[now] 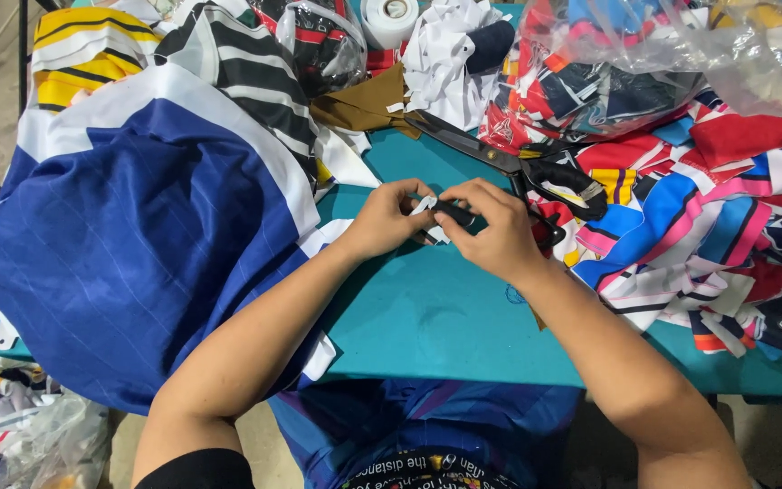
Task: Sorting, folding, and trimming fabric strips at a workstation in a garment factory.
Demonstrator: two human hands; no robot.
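Your left hand (389,220) and right hand (492,228) meet mid-table, both pinching a small white-and-dark fabric scrap (436,214) just above the teal table top (427,317). Large black-handled steel shears (509,165) lie just beyond, toward the far edge. Blue-and-white cloth (147,244) drapes the left edge; striped multicoloured fabric pieces (717,226) are heaped right.

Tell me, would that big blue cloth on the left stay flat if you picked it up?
Probably not. The blue cloth already lies in soft folds and hangs over the edge of the table, so it would likely droop and bunch. It looks thin, so probably light for its size. Pushed, it would likely wrinkle rather than slide whole.
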